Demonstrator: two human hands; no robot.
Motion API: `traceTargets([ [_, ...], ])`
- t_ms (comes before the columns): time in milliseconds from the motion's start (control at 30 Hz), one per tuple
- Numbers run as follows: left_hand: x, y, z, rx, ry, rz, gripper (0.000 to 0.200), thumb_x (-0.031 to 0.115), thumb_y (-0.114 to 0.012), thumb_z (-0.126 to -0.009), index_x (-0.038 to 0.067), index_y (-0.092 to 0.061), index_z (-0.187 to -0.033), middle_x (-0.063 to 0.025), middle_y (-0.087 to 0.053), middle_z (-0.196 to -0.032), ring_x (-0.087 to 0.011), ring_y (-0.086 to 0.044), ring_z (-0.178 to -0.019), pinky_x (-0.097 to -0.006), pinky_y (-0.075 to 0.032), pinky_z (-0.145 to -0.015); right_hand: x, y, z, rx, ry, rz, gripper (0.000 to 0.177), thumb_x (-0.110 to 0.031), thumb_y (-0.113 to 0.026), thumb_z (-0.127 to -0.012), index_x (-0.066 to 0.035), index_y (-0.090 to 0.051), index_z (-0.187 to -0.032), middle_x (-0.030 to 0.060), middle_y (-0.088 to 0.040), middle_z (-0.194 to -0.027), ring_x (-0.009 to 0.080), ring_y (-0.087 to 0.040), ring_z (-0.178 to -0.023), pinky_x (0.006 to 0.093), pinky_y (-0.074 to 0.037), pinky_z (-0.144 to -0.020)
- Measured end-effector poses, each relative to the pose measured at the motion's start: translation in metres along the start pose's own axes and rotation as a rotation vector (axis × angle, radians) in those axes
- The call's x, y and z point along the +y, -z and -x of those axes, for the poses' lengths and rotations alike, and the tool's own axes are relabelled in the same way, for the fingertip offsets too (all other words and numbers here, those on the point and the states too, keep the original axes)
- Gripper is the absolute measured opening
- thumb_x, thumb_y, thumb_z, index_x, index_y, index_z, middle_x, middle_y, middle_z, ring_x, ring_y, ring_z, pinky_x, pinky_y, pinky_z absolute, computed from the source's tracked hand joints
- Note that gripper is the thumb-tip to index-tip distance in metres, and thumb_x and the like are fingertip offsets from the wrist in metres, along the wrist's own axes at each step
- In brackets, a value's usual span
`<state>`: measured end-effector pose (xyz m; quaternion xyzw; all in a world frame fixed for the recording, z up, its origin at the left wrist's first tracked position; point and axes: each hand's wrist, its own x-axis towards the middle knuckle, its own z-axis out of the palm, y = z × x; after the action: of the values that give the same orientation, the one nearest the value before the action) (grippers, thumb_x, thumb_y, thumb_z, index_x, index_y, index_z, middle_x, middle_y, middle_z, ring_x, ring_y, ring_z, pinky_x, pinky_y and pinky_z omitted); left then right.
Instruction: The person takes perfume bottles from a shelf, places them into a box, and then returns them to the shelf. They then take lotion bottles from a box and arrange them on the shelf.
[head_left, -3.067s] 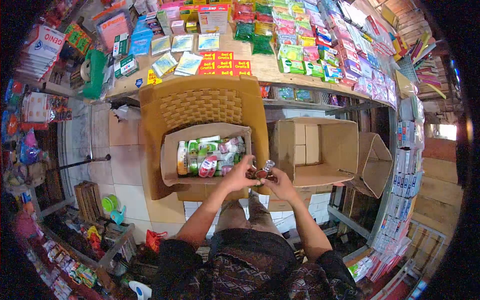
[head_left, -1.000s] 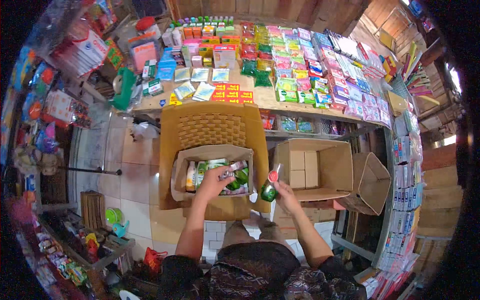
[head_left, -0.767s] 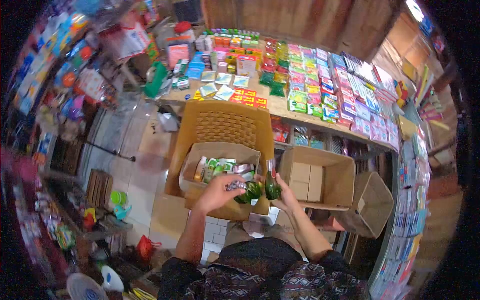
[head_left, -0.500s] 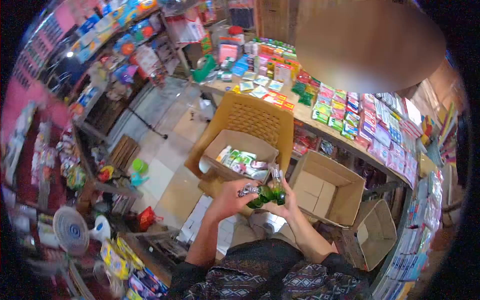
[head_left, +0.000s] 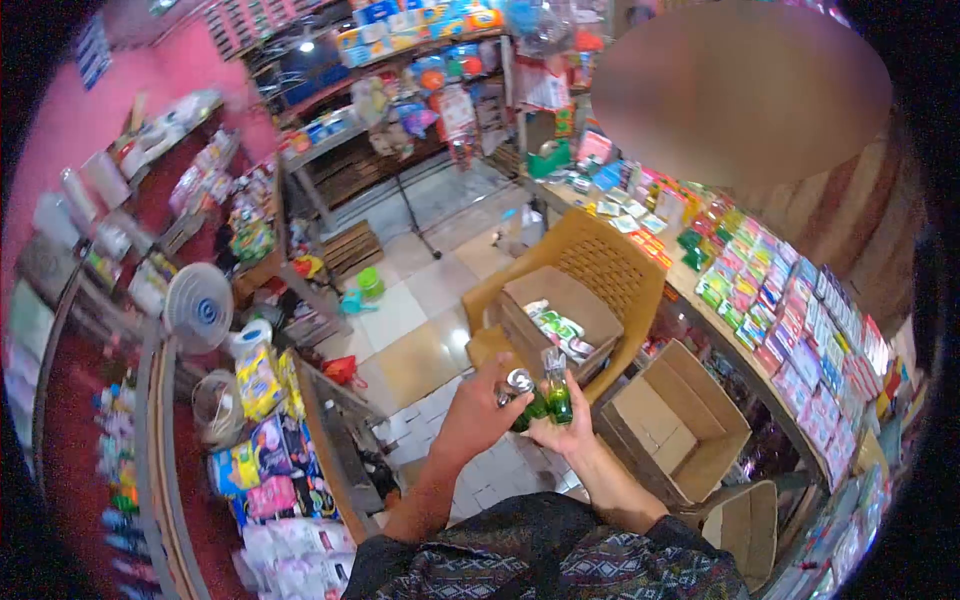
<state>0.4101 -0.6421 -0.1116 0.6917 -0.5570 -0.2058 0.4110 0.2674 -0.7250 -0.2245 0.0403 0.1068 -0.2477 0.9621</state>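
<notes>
Small green bottles with clear or silvery caps are in both hands, in front of my body. My left hand [head_left: 478,415] is closed around the tops of a bottle or several, with a shiny cap [head_left: 519,380] showing above its fingers. In my right hand [head_left: 570,428] a green bottle [head_left: 558,398] stands nearly upright, held against the fingers. The two hands are close together, and the green glass between them is partly hidden. Just beyond them, a cardboard box [head_left: 590,295] holding white and green packets rests on a tan plastic chair [head_left: 628,262].
An open cardboard box [head_left: 650,425] stands to the right, with another carton [head_left: 740,535] nearer me. A long counter [head_left: 680,275] carries many packets. At left are a fan [head_left: 198,308], packaged goods [head_left: 285,465] and shelves. A green pot [head_left: 370,283] sits on the tiled floor.
The view has turned left, so the chair, boxes and counter appear farther right and more left shelving shows. Both hands still hold the green bottles.
</notes>
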Motion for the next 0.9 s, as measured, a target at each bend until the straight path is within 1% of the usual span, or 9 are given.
traceTargets([
  [133, 0.013, 0.023, 0.049, 0.138, 0.042, -0.056, 0.069, 0.017, -0.079, -0.076, 0.006, -0.044, -0.134, -0.016, -0.071, -0.099, -0.0231, -0.071, -0.089, -0.0355, -0.055, -0.079, 0.034, -0.021, 0.014, 0.049, -0.052, 0.036, 0.047, -0.057, -0.06, -0.088, -0.01, -0.065, -0.089, 0.0173, -0.062, -0.117, 0.0356, -0.057, -0.112, 0.0625, -0.041, -0.099],
  [267, 0.034, 0.037, 0.112, 0.271, 0.137, 0.029, 0.057, 0.021, -0.082, -0.074, 0.004, -0.057, -0.122, -0.0159, -0.071, -0.101, -0.0211, -0.07, -0.09, -0.0331, -0.055, -0.08, 0.075, -0.038, 0.04, -0.009, -0.162, 0.114, 0.047, -0.056, -0.057, -0.091, -0.01, -0.065, -0.089, 0.016, -0.064, -0.11, 0.0341, -0.059, -0.109, 0.0607, -0.042, -0.098],
  [300, 0.044, 0.039, 0.127, 0.322, 0.156, 0.058, 0.049, 0.022, -0.083, -0.073, 0.003, -0.064, -0.113, -0.0155, -0.071, -0.098, -0.0226, -0.07, -0.088, -0.0338, -0.054, -0.078, 0.085, -0.035, 0.044, -0.034, -0.186, 0.11, 0.047, -0.056, -0.055, -0.092, -0.01, -0.064, -0.089, 0.0158, -0.064, -0.11, 0.0339, -0.059, -0.108, 0.0605, -0.042, -0.098],
  [400, 0.045, 0.04, 0.174, 0.45, 0.132, -0.146, 0.047, 0.024, -0.084, -0.071, 0.003, -0.067, -0.11, -0.0145, -0.07, -0.094, -0.0247, -0.068, -0.084, -0.0355, -0.053, -0.077, 0.116, -0.027, 0.063, -0.102, -0.261, 0.091, 0.048, -0.055, -0.049, -0.095, -0.009, -0.065, -0.089, 0.0169, -0.063, -0.114, 0.0337, -0.059, -0.109, 0.0594, -0.043, -0.098],
  [533, 0.063, 0.037, 0.231, 0.578, 0.109, -0.271, 0.052, 0.026, -0.087, -0.066, 0.005, -0.067, -0.109, -0.0152, -0.066, -0.102, -0.0293, -0.064, -0.085, -0.0375, -0.052, -0.08, 0.153, -0.027, 0.1, -0.169, -0.389, 0.071, 0.05, -0.053, -0.046, -0.097, -0.007, -0.065, -0.091, 0.0191, -0.063, -0.116, 0.0356, -0.057, -0.113, 0.0566, -0.042, -0.102],
  [633, 0.069, 0.034, 0.262, 0.689, -0.083, -0.427, 0.064, 0.03, -0.089, -0.064, 0.003, -0.062, -0.116, -0.0139, -0.064, -0.101, -0.028, -0.062, -0.094, -0.0398, -0.05, -0.085, 0.174, -0.025, 0.122, -0.152, -0.46, 0.027, 0.051, -0.053, -0.048, -0.096, -0.005, -0.065, -0.091, 0.0198, -0.063, -0.115, 0.037, -0.056, -0.114, 0.0544, -0.042, -0.104],
  [733, 0.066, 0.007, 0.299, 0.726, 0.137, 0.023, 0.066, 0.028, -0.089, -0.065, 0.0, -0.06, -0.117, -0.0121, -0.064, -0.103, -0.0226, -0.062, -0.097, -0.0382, -0.05, -0.088, 0.19, -0.037, 0.149, -0.127, -0.571, 0.035, 0.051, -0.054, -0.051, -0.095, -0.004, -0.065, -0.09, 0.0202, -0.063, -0.113, 0.0375, -0.057, -0.113, 0.0528, -0.042, -0.104],
  [767, 0.068, 0.001, 0.31, 0.72, 0.158, 0.102, 0.057, 0.023, -0.088, -0.069, -0.002, -0.061, -0.113, -0.01, -0.066, -0.102, -0.0173, -0.063, -0.098, -0.0343, -0.051, -0.085, 0.196, -0.033, 0.151, -0.134, -0.606, 0.084, 0.051, -0.055, -0.054, -0.093, -0.005, -0.065, -0.089, 0.0198, -0.064, -0.111, 0.0373, -0.055, -0.114, 0.0554, -0.04, -0.104],
  [900, 0.094, -0.021, 0.344, 0.958, 0.295, 0.176, 0.041, 0.012, -0.082, -0.076, -0.002, -0.064, -0.11, -0.0085, -0.069, -0.099, -0.0139, -0.065, -0.093, -0.0304, -0.052, -0.082, 0.21, -0.018, 0.171, -0.107, -0.754, 0.181, 0.051, -0.056, -0.053, -0.093, -0.007, -0.064, -0.092, 0.0171, -0.063, -0.113, 0.0364, -0.053, -0.117, 0.0592, -0.036, -0.105],
])
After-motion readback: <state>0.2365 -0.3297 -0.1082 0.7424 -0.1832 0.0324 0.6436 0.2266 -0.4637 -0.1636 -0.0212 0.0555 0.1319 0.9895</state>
